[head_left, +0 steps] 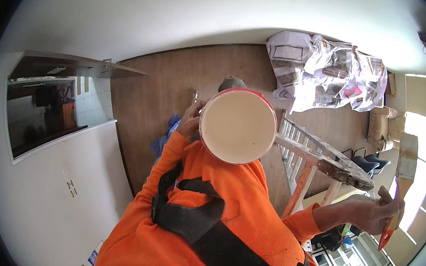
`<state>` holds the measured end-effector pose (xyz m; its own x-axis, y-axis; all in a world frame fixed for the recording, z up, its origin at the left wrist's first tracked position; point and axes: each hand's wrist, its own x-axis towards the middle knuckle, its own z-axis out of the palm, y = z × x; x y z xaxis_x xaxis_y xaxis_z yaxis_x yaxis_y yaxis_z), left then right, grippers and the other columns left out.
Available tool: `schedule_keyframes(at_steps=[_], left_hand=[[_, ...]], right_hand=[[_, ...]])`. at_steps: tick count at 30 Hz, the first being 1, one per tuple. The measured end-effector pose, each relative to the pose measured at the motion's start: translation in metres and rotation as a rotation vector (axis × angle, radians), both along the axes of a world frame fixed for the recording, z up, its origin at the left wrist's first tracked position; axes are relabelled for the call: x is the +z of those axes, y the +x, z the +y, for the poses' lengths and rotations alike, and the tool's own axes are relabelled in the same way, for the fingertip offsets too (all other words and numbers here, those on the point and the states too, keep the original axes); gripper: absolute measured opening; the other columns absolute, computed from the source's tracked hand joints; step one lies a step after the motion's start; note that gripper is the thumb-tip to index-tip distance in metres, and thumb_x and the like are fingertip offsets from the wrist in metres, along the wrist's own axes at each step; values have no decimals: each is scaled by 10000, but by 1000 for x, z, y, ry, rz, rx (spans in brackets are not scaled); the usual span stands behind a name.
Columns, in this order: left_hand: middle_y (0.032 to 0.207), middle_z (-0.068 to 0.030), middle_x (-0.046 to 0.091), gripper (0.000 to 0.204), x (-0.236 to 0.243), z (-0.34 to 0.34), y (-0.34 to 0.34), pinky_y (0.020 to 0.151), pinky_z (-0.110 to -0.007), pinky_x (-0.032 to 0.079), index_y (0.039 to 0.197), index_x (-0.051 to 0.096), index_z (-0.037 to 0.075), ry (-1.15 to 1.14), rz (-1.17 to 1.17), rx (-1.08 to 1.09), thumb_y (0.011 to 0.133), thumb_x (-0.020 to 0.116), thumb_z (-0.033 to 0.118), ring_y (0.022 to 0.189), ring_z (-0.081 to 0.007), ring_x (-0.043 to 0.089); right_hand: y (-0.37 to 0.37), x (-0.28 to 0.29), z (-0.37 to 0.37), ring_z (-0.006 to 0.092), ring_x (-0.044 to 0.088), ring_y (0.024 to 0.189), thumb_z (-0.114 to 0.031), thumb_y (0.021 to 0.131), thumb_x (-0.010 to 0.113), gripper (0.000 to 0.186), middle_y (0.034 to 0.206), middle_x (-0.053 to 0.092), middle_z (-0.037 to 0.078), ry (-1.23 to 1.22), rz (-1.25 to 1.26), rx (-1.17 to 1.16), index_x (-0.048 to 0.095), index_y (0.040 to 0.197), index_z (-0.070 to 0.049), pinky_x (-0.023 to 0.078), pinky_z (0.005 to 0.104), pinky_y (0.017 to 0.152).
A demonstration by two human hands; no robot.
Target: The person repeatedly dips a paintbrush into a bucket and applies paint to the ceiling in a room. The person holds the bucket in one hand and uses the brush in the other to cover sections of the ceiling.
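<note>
My left hand (192, 119) grips the side of a round paint bucket (241, 90) with a reddish rim, held up in front of my chest. Smooth cream-coloured paint (237, 126) fills the inside as seen from above; how deep it is I cannot tell. Out to the right, my right hand (377, 213) is closed round the handle of a flat paintbrush (407, 159). Its paint-coated bristles point up, while the red end of the handle sticks out below my fingers. Brush and bucket are well apart.
Close by on the right stands a worn wooden stepladder (308, 155). Crumpled plastic sheeting (326, 72) covers something by the far wall. An armchair (380, 129) and dark chairs (369, 163) are at the right. Blue material (163, 141) lies on the brown floor (178, 68) at left.
</note>
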<state>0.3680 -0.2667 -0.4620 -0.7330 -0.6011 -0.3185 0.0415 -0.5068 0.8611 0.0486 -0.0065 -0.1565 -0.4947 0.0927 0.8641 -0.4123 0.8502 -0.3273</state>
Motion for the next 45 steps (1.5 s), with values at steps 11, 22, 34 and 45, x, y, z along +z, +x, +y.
schedule_keyframes(at_steps=[11,22,34,45], left_hand=[[1301,-145,652,247,45,-5,-7,1054,-383,464,1079,705,-5,-481,-196,80,929,599,159,1253,-227,578],[1394,-173,568,351,92,-62,45,1099,-391,432,1098,711,51,-691,-275,-127,763,659,143,1336,-275,516],[1402,-191,562,171,281,-145,91,1024,-359,463,903,638,3,-611,16,619,775,580,101,1204,-234,601],[1286,-220,655,378,391,-100,101,1000,-348,511,1115,683,-58,-960,94,787,923,569,247,1106,-210,668]], right_hand=[[67,-189,-117,292,619,1245,-290,1059,621,335,1226,628,152,-1475,-1581,805,568,1212,4,584,445,1011],[73,-165,-125,258,733,872,-321,1016,688,283,902,698,110,-1376,-1413,830,648,1099,-53,581,343,722],[59,-98,-130,224,692,852,-165,1017,586,210,1088,673,104,-1205,-1195,1329,554,1201,-70,530,356,799],[62,-105,-137,156,701,795,-97,1023,601,117,988,692,100,-453,-1185,1299,629,1097,-12,552,291,712]])
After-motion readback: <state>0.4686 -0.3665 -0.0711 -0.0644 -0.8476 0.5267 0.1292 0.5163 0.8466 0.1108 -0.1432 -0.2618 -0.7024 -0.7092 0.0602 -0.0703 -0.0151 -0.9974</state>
